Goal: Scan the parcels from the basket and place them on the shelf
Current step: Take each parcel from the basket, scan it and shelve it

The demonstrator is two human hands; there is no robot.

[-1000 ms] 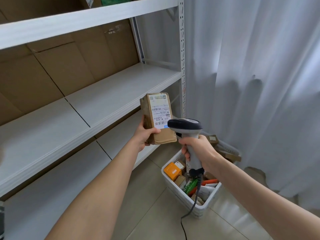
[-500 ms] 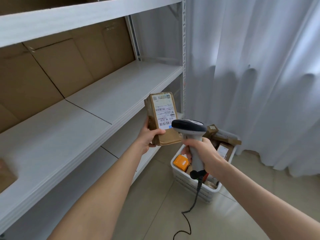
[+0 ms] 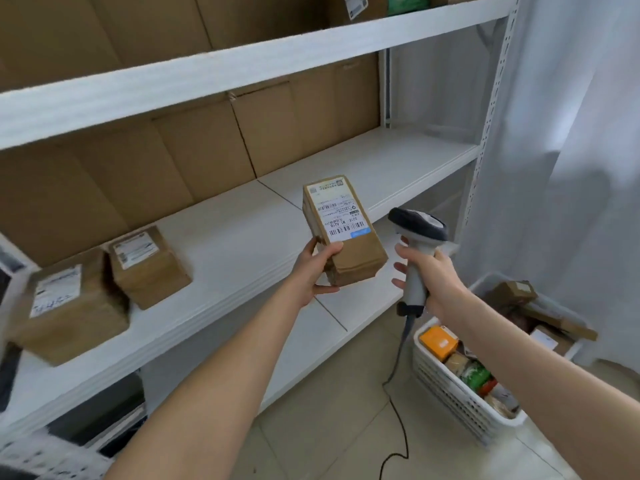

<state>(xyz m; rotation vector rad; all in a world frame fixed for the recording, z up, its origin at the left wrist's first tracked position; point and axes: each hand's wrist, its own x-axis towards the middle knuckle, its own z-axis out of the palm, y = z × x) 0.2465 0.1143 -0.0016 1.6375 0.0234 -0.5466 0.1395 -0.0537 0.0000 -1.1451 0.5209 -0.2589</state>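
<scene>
The left hand (image 3: 313, 270) grips a brown parcel (image 3: 358, 258) with a white barcode label (image 3: 337, 211), small writing blurry. The right hand (image 3: 438, 280) curls round a scanner (image 3: 417, 225).

White shelf (image 3: 225, 237) — labelled parcel (image 3: 149, 268), second parcel (image 3: 65, 306) just beside it, basket (image 3: 450, 393) on floor (image 3: 311, 431)

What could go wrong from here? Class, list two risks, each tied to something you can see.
The left hand grips the parcel only at its lower end, so it may tip and drop. The right hand holds the scanner, whose cable trails over the floor beside the basket; it could snag or trip someone.
</scene>
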